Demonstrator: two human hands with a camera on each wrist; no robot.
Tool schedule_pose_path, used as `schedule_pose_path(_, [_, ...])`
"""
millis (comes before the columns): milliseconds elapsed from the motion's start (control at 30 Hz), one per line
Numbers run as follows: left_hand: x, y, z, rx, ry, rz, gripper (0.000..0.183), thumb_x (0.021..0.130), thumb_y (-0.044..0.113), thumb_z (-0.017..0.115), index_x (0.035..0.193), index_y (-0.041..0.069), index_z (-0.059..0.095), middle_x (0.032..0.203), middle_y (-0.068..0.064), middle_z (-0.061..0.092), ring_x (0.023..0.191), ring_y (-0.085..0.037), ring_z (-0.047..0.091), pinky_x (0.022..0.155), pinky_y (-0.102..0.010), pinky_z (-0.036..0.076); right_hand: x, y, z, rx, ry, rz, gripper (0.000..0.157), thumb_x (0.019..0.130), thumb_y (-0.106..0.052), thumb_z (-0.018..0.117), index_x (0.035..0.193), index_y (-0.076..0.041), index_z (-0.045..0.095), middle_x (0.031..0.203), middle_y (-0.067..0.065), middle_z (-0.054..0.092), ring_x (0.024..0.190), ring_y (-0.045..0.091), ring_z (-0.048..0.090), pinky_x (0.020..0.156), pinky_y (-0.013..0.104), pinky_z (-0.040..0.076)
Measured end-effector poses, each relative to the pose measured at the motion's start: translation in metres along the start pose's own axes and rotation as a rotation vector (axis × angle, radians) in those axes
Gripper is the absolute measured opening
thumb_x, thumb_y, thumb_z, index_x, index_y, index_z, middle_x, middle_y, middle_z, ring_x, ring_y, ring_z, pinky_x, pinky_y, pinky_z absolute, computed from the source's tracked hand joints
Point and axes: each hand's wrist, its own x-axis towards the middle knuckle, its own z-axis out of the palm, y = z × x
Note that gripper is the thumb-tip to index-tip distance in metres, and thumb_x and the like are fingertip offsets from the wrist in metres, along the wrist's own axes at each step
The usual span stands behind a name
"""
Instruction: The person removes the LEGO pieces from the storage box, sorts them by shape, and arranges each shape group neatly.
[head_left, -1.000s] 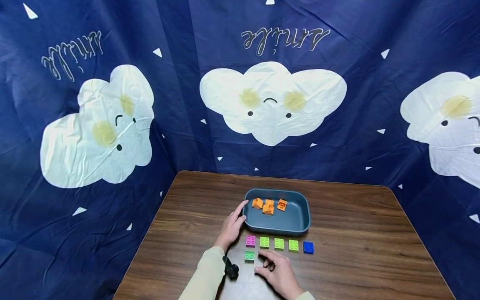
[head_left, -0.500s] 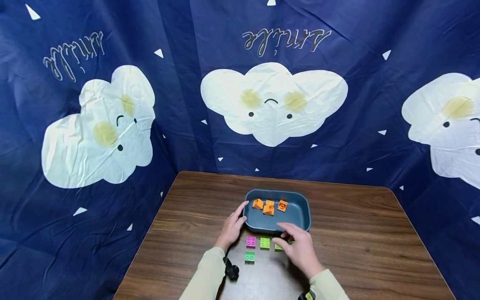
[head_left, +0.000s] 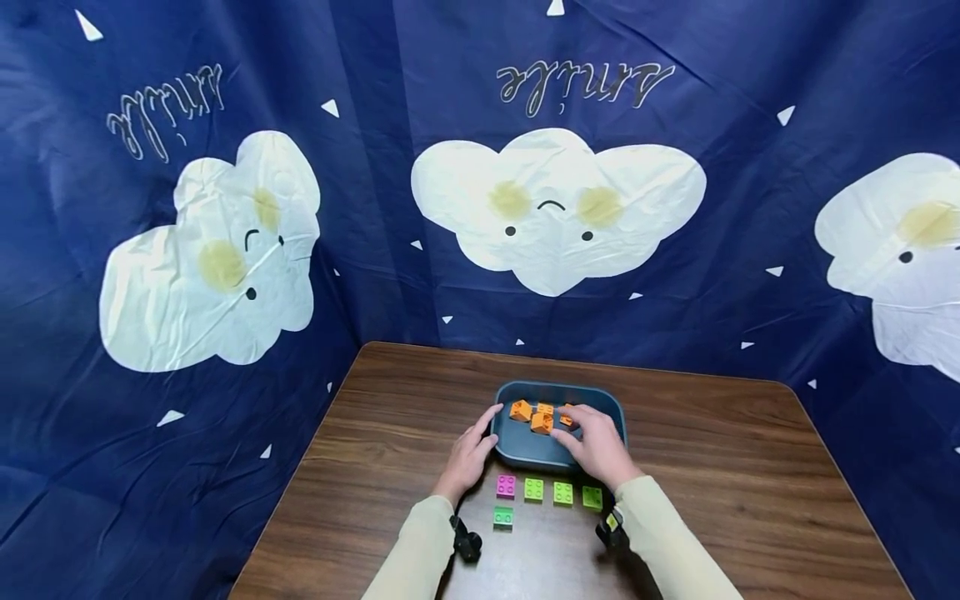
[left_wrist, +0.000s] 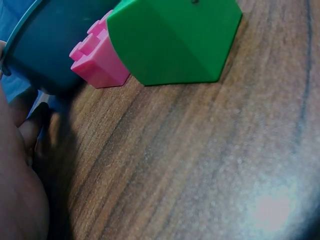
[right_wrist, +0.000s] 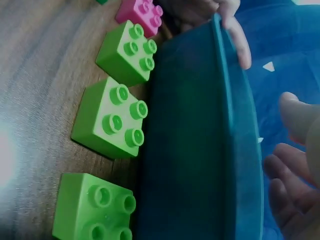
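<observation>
My left hand (head_left: 467,461) grips the left end of a dark teal bin (head_left: 536,451), with a finger (right_wrist: 240,45) hooked over its rim in the right wrist view. Over the bin's right half is my right hand (head_left: 596,443), thumb and forefinger apart, nothing seen between them. Their tips are close to an orange brick (head_left: 567,420), partly hidden by the hand. Left of it lie an orange brick (head_left: 521,410) with a sloped face, another orange brick (head_left: 542,423) and a third (head_left: 545,408) behind that.
In front of the bin stand a pink brick (head_left: 506,487) and several lime bricks (head_left: 563,493) in a row. A green sloped brick (head_left: 503,517) is nearer, beside the left wrist camera (head_left: 468,546). A blue patterned cloth (head_left: 360,208) hangs behind the wooden table (head_left: 712,467).
My right hand has moved from beside the green brick, forward and right, into the bin. It and the forearm now hide the blue brick at the row's right end. My left hand stays put.
</observation>
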Motion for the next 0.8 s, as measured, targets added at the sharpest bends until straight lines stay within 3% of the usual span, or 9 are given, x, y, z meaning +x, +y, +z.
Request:
schedule_pose_path(133, [0.0,0.0,0.001,-0.004,0.002,0.003,0.058,0.105,0.025,0.051,0.16,0.042,0.042,0.161,-0.004,0.049,0.14,-0.037,0.051,0.113,-0.065,0.037,0.013,0.002,0.009,-0.009,-0.125,0.034,0.043,0.096,-0.025,0.079,0.134,-0.005,0.071,0.129,0.016,0.07,0.104,0.029,0.072,0.089,0.049,0.059])
schedule_pose_path(300, [-0.001,0.0,0.002,-0.008,-0.001,0.001,0.057,0.106,0.026,0.051,0.16,0.041,0.043,0.16,-0.006,0.05,0.14,-0.038,0.051,0.113,-0.067,0.036,0.026,0.007,0.02,-0.02,-0.179,0.046,0.042,0.096,-0.023,0.078,0.132,-0.003,0.072,0.127,0.016,0.071,0.107,0.032,0.07,0.09,0.05,0.057])
schedule_pose_path(800, [-0.001,0.001,0.002,-0.011,0.0,-0.009,0.058,0.105,0.026,0.052,0.159,0.043,0.043,0.16,-0.005,0.051,0.139,-0.037,0.052,0.113,-0.066,0.037,0.038,0.018,0.038,-0.076,-0.149,0.043,0.037,0.094,-0.021,0.08,0.126,-0.003,0.076,0.111,0.014,0.07,0.098,0.027,0.067,0.086,0.047,0.058])
